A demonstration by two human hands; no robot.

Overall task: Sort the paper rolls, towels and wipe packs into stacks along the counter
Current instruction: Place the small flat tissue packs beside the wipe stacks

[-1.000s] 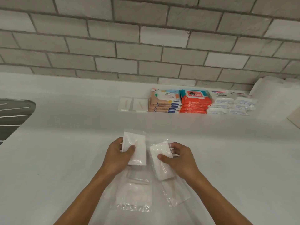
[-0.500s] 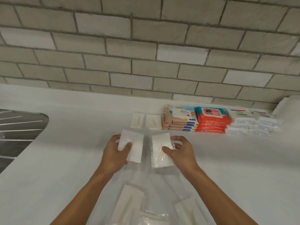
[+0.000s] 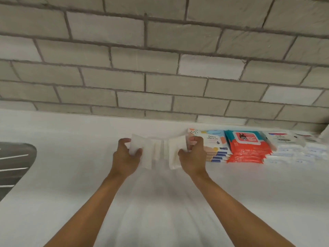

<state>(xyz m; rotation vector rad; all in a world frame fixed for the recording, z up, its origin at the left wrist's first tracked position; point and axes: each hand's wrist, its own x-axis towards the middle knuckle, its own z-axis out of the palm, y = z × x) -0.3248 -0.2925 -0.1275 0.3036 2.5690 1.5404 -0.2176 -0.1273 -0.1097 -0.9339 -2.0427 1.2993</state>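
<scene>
Both hands are now reaching to the back of the counter (image 3: 71, 184), well beyond where they were a second ago. The left hand (image 3: 126, 158) is gripping the left pack (image 3: 145, 155); the right hand (image 3: 193, 156) is pinching the right pack (image 3: 175, 154), both over the blurred laid packs (image 3: 159, 148) at centre frame. Stacking looks imminent. The beige stack (image 3: 214, 145) is crowding the right hand; a sink (image 3: 16, 164) is lying far left.

- Soft, even light is flooding the white desk (image 3: 53, 184), nearly washing it out.
- Blur is smearing the white packs (image 3: 145, 157) in the left hand (image 3: 124, 157) and right hand (image 3: 193, 155), and the far-right stacks (image 3: 293, 152).
- A faint grey shadow is pooling beneath both wrists.
- Brick wall (image 3: 160, 50) courses are bowing at the edges.
</scene>
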